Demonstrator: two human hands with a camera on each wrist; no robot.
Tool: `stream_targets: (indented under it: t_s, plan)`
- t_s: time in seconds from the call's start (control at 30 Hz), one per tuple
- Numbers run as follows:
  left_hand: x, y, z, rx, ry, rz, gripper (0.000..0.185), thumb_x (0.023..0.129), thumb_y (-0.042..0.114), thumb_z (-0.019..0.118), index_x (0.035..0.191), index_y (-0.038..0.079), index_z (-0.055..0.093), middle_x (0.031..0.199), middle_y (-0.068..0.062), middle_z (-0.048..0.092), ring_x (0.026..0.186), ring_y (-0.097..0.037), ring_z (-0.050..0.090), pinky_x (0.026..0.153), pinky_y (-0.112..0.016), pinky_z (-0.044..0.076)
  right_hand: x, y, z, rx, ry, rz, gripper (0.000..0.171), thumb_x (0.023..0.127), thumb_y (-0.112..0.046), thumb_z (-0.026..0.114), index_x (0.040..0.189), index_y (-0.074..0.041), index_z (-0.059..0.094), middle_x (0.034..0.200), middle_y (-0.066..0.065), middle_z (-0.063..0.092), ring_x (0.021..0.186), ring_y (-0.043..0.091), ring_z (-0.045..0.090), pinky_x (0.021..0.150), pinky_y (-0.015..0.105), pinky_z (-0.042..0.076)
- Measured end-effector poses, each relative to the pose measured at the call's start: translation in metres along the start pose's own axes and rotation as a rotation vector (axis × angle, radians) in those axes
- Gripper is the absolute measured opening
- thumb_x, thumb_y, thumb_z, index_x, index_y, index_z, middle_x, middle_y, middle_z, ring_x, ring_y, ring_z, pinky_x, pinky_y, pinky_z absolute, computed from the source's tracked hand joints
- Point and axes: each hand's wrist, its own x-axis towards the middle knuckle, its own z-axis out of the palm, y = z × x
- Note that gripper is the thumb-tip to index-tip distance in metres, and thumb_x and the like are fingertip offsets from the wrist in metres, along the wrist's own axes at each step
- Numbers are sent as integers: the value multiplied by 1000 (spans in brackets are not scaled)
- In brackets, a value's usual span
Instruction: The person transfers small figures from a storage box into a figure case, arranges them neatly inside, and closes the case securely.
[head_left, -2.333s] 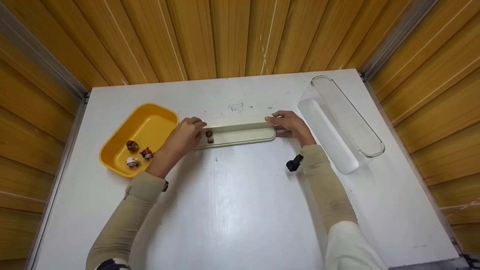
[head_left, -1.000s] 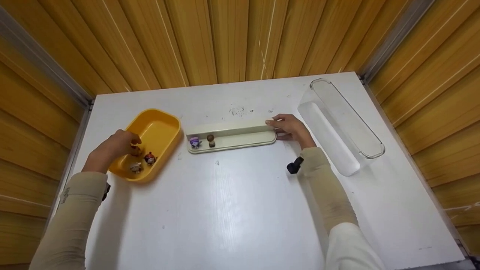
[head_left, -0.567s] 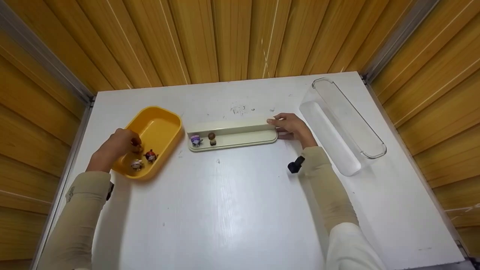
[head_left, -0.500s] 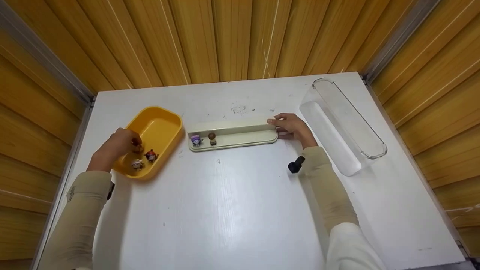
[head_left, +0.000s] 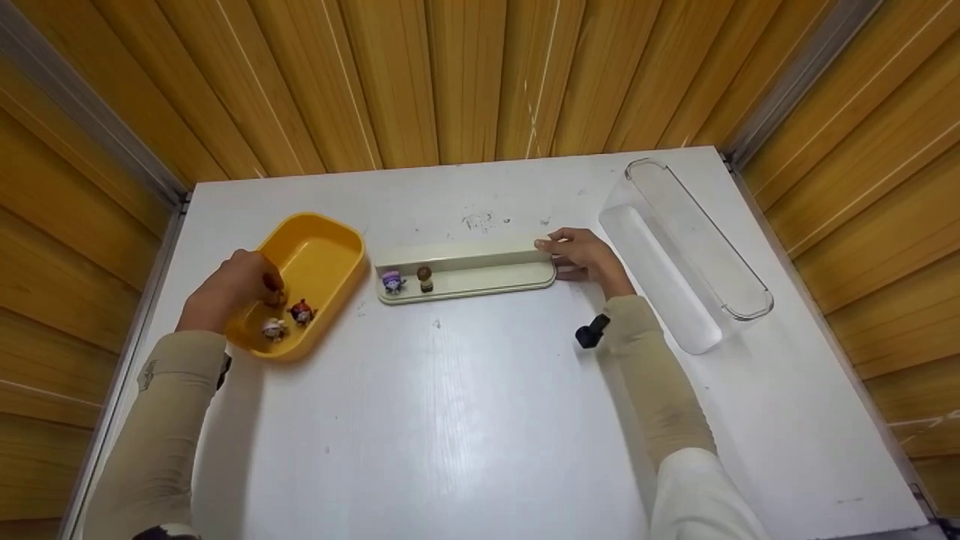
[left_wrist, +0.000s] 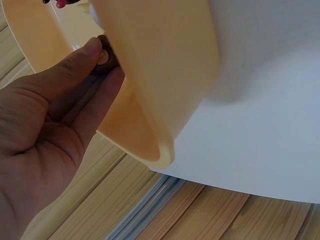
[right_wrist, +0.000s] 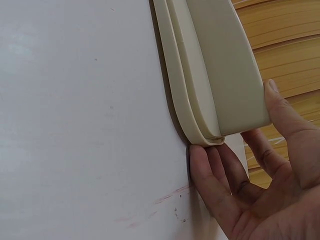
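Observation:
My left hand [head_left: 234, 289] reaches into the yellow bin [head_left: 330, 229]. In the left wrist view its thumb and fingers pinch a small brown figurine [left_wrist: 103, 57], mostly covered by the fingertips and the bin's wall. Beside it in the bin lie a red-and-black figurine [head_left: 302, 312] and a white one [head_left: 274, 328]. A long cream stepped tray [head_left: 487, 277] lies mid-table. On its left part stand a purple figurine [head_left: 392, 282] and a brown-haired one [head_left: 425, 278]. My right hand [head_left: 589, 255] grips the tray's right end, thumb on the raised step and fingers against the end.
At the right of the white table [head_left: 450, 412] lies a long clear plastic cover [head_left: 686, 255], set at a slant. Wood-patterned walls [head_left: 465, 75] rise behind the table and on both sides.
My left hand has left the tray's left end, uncovering the purple figurine there, and moved left into the yellow bin, where it pinches the brown figurine. My right hand has stayed on the tray.

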Motion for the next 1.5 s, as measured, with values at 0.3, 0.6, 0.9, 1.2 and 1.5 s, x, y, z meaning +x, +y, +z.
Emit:
stream_targets:
  t_s: [0.3, 0.6, 0.9, 1.2, 1.5]
  plan:
    - [1, 1, 1, 5, 2, 1, 16, 91, -3, 72, 106, -3, 77, 103, -21, 69, 97, -36, 58, 94, -55, 55, -2, 1, -1, 6, -10, -11, 59, 87, -42, 81, 132, -13, 57, 123, 7, 62, 102, 19, 66, 86, 35, 59]
    - [-6, 10, 11, 115, 38, 50, 13, 92, -8, 67, 104, -8, 74, 97, -24, 69, 85, -33, 60, 82, -52, 56, -1, 0, 2, -13, -14, -23, 64, 88, -42, 79, 139, -11, 54, 130, 11, 60, 105, 21, 66, 89, 36, 59]
    - [-35, 34, 4, 90, 185, 36, 20, 95, -3, 66, 114, -9, 70, 110, -29, 66, 98, -42, 63, 92, -59, 54, -1, -1, 3, -8, -24, -23, 57, 90, -40, 78, 134, -11, 56, 127, 10, 60, 108, 23, 66, 95, 40, 56]
    - [-56, 68, 2, 122, 351, 145, 19, 92, -9, 67, 110, -9, 72, 106, -28, 67, 91, -39, 64, 86, -56, 57, 2, 1, -2, -14, -13, -18, 62, 88, -42, 79, 137, -11, 55, 131, 10, 57, 109, 23, 65, 90, 37, 58]
    - [-60, 90, 6, 131, 355, 203, 20, 92, -11, 67, 110, -6, 73, 109, -25, 68, 98, -38, 65, 87, -55, 57, -2, -2, -1, -20, -15, -12, 63, 88, -42, 79, 138, -12, 55, 134, 11, 57, 114, 25, 63, 93, 38, 57]
